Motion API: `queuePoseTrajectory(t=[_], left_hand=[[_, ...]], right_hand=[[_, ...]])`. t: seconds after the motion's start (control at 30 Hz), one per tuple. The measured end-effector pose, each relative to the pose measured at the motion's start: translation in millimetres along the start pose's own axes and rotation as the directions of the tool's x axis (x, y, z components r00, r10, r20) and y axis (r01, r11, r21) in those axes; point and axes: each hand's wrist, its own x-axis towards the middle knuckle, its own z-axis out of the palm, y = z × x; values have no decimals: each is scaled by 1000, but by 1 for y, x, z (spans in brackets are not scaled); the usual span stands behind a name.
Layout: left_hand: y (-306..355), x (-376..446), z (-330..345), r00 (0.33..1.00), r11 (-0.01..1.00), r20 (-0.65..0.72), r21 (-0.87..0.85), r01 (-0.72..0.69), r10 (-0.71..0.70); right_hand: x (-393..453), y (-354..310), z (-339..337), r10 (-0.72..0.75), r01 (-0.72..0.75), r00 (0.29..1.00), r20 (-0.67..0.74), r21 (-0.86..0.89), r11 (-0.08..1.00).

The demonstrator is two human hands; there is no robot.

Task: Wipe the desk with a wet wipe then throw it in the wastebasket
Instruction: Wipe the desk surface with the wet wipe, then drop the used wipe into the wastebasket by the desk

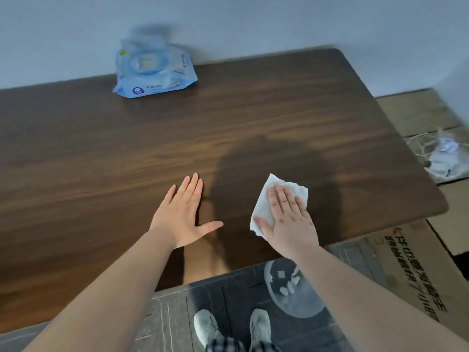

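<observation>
Right hand [286,217]: lower right, flat, fingers spread, pressing wet wipe [264,207] onto tabletop [228,123].
Left hand [184,212]: centre, palm down, grip spread, holding nothing.

Right hand [286,214] presses white wet wipe [264,204] flat on dark wood desk [101,153]; left hand [182,212] rests open beside it. Blue wipes pkg [152,72] sits at far edge, near wall.

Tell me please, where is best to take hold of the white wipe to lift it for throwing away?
Probably the wet wipe at its far-left corner, pinched from above. That corner lies uncovered beyond the right hand, which presses the rest flat on the desk.
</observation>
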Motion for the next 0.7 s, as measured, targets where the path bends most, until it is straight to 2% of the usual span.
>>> queuePoseTrajectory(t=[0.27, 0.5, 0.6, 0.7], left_hand=[[134, 83, -17, 971, 970, 7, 7, -241, 241], [247, 135, -23, 908, 907, 13, 41, -419, 419], [286, 150, -25, 874, 871, 17, 79, -486, 486], [324, 163, -27, 835, 830, 19, 105, -549, 550]], right_hand=[[-9, 119, -12, 281, -281, 959, -29, 28, 959], [-37, 205, -20, 491, -489, 871, 9, 107, 866], [-49, 238, -18, 534, -522, 845, -31, 169, 836], [-60, 266, -17, 536, -495, 839, -89, 284, 821]])
